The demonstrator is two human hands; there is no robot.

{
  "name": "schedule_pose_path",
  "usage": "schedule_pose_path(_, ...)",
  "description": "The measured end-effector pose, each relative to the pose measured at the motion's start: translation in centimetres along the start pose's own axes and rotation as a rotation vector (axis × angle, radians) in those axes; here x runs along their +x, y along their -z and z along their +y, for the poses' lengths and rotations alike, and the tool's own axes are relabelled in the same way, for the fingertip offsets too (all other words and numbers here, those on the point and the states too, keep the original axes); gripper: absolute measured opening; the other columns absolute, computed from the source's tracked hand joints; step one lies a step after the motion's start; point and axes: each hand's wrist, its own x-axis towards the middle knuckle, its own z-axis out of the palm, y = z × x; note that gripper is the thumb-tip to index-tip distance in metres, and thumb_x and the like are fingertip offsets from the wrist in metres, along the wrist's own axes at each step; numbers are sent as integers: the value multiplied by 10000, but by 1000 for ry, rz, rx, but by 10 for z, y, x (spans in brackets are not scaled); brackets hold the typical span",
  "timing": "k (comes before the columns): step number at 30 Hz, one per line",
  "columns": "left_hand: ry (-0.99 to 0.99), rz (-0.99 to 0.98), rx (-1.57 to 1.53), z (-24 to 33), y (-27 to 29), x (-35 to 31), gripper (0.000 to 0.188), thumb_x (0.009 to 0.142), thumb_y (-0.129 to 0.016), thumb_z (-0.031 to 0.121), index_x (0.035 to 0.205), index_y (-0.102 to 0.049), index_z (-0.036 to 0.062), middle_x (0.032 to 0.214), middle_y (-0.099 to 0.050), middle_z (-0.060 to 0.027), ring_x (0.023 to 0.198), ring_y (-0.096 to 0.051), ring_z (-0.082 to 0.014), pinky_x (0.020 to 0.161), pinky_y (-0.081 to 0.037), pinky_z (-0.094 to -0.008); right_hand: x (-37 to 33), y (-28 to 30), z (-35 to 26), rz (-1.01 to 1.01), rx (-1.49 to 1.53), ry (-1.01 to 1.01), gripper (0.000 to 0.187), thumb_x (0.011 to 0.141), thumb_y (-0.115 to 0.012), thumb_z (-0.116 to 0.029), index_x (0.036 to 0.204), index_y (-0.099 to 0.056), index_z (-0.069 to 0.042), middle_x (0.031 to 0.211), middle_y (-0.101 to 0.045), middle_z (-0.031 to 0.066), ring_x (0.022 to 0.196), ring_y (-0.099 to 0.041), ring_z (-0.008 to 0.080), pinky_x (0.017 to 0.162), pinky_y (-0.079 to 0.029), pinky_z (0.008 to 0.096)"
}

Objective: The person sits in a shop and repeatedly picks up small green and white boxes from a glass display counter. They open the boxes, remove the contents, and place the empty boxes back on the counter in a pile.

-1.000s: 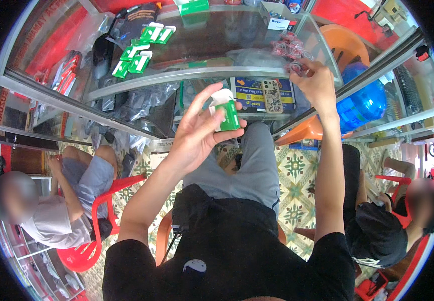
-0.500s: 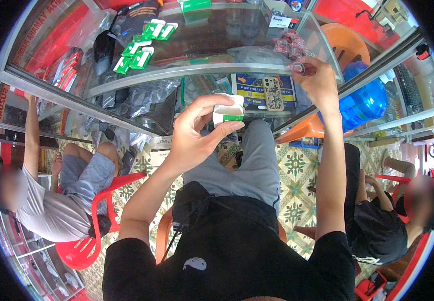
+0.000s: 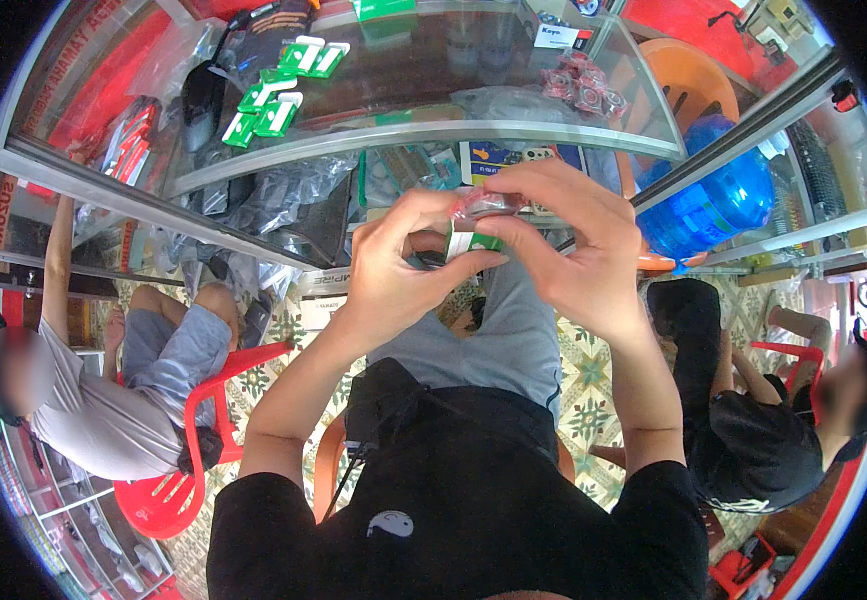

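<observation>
My left hand (image 3: 383, 275) is closed around a small green and white carton (image 3: 461, 243) above my lap. Over the carton's top, my right hand (image 3: 588, 260) pinches a ring-shaped part in clear and red plastic wrap (image 3: 485, 204), which looks like a bearing. The wrapped bearing sits at the carton's mouth; whether any of it is inside, I cannot tell. A pile of similar wrapped bearings (image 3: 585, 84) lies at the right of the glass counter (image 3: 403, 95). On its left side are several green and white cartons (image 3: 277, 113).
A phone (image 3: 538, 155) is partly hidden behind my right hand. Right of the counter stand a blue water jug (image 3: 718, 205) and an orange chair (image 3: 688, 85). Seated people flank me, one in grey (image 3: 103, 420) at left, another in black (image 3: 763, 450) at right.
My right hand has come from the bearing pile to the carton, bringing one wrapped bearing. The carton has tilted slightly in my left hand, which stays in about the same place.
</observation>
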Motion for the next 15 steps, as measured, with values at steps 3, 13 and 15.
schedule_pose_path(3,13,5,-2,-3,3,-2,498,808,-944,8,1200,-637,34,1103,-800,-102,983,-794,-170,815,-669,-317,-3,0,3,-20,-29,-35,300,822,-809,88,1115,-771,32,982,-768,154,891,-749,249,790,-582,339)
schedule_pose_path(13,84,-10,-33,-5,4,-7,476,808,-947,22,1161,-629,51,1096,-803,-102,986,-795,-168,820,-662,-316,-6,14,1,-251,-153,-129,349,869,-715,134,1171,-795,-21,1085,-736,156,912,-743,291,785,-589,376)
schedule_pose_path(15,72,-15,-1,-6,2,-7,461,814,-944,32,1151,-631,53,1102,-805,-100,1004,-797,-176,827,-664,-322,-7,13,1,-277,-162,-141,374,861,-693,147,1175,-796,-27,1085,-723,161,921,-736,312,795,-587,391)
